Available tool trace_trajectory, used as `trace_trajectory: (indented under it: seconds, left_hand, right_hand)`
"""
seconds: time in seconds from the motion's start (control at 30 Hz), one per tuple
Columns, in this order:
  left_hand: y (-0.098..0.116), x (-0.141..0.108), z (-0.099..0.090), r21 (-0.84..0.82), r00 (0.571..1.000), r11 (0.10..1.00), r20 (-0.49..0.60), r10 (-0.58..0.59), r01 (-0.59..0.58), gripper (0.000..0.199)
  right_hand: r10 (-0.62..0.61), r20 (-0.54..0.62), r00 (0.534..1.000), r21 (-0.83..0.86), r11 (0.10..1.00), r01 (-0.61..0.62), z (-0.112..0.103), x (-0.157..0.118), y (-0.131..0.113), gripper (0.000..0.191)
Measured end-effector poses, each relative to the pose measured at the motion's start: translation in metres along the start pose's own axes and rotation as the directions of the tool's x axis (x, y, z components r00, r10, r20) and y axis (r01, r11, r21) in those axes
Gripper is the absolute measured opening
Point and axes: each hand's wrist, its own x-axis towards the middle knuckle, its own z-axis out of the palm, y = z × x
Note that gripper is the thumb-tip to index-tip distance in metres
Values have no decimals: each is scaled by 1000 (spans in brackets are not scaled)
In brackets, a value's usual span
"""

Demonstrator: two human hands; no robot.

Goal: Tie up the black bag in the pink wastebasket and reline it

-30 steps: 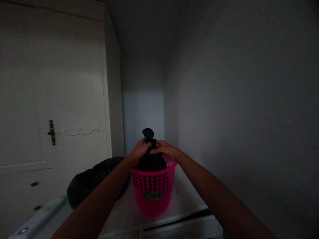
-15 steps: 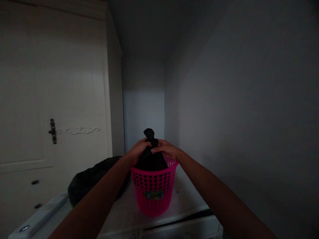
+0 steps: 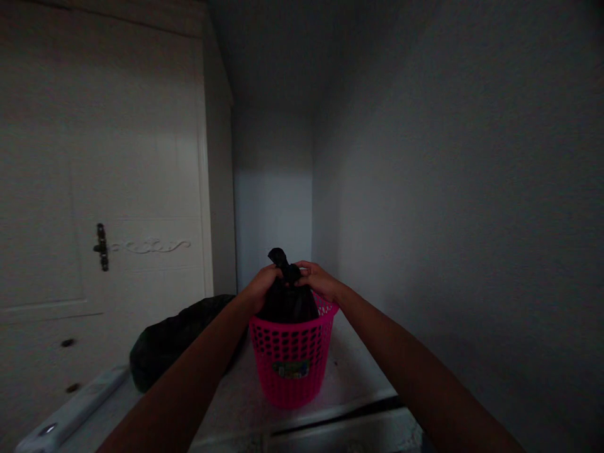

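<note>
A pink perforated plastic basket (image 3: 291,377) stands upright on a white surface. Inside it sits a black plastic bag (image 3: 292,305), its gathered, knotted neck rising above the rim. From the left, my left hand (image 3: 265,283) is closed on the bag's neck, its fingertips partly hidden behind the plastic. My right hand (image 3: 317,278) pinches the knot from the right side, thumb in front. Both hands are just above the basket's rim.
Left of the basket lies a larger black bag (image 3: 165,343), partly behind my left forearm. A long white object (image 3: 75,409) is at the lower left. Behind stands a white wardrobe (image 3: 141,157); a grey wall (image 3: 448,189) runs along the right.
The top of the bag's neck now leans further left and sits slightly lower. The fingers of my right hand have shifted at the knot. The basket has stayed in place.
</note>
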Motion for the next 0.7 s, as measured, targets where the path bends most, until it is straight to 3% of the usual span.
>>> trace_trajectory:
  seconds: [0.23, 0.33, 0.4, 0.47, 0.53, 0.6, 0.7]
  left_hand:
    - [-7, 4, -3, 26, 1000, 1000, 16, 3, -4, 29]
    - [-8, 2, 1, 53, 999, 998, 8, 34, -35, 31]
    - [-7, 1, 3, 63, 999, 997, 4, 42, -42, 31]
    - [-6, 2, 5, 57, 999, 998, -41, 28, -26, 26]
    - [-4, 4, 5, 32, 995, 999, -100, -15, 19, 19]
    - [-2, 5, 4, -1, 990, 997, -116, -75, 76, 14]
    - [0, 5, 3, -26, 986, 989, -69, -150, 149, 13]
  right_hand:
    - [85, 22, 996, 66, 994, -86, 1, -2, -4, 70]
    - [55, 42, 998, 45, 997, -57, 1, -3, -7, 70]
    - [-5, 21, 1000, -70, 997, 6, -1, -5, -7, 68]
    - [-111, -35, 993, -293, 951, 96, -3, -7, -9, 66]
    - [-280, -51, 959, -560, 803, 204, -3, -11, -12, 63]
    - [-436, 44, 899, -762, 567, 312, -2, -17, -16, 53]
    - [-486, 246, 839, -880, 251, 404, 0, -26, -23, 23]
